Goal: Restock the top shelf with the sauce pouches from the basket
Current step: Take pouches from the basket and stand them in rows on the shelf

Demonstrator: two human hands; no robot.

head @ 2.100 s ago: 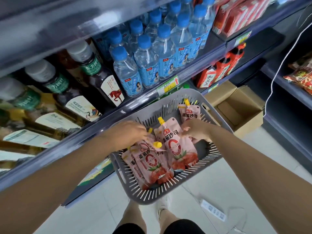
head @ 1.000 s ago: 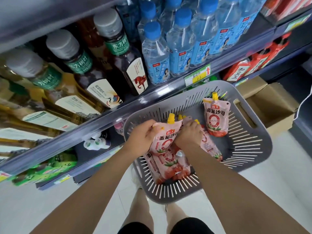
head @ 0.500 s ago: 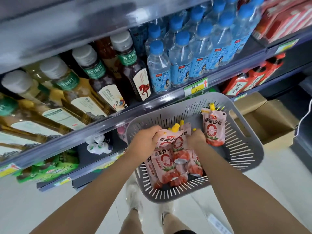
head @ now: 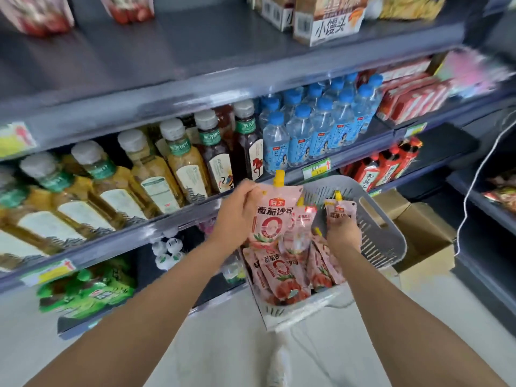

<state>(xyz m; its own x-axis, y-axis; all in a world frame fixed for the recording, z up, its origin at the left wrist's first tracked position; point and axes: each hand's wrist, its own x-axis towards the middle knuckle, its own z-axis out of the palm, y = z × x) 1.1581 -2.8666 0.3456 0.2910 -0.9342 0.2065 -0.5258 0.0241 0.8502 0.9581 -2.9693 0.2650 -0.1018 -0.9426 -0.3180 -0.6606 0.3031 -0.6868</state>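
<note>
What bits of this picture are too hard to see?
Head view:
- Top-shelf pouches: cut off by the top edge.
- Pink thing far right: motion-blurred.
- Price tag: print too small.
- Right hand: fingertips hidden behind its own knuckles.
- Basket bottom: covered by sauce pouches.

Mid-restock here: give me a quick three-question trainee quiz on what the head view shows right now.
1. True or false: the left hand grips a tomato sauce pouch by its upper corner.
2. What colour are the caps of the water bottles on the shelf behind the grey basket? A red, B blue, C green.
3. The right hand holds a second pouch. Which hand's pouch is higher in the view?
Key: 1 true; 2 B; 3 the left.
</note>
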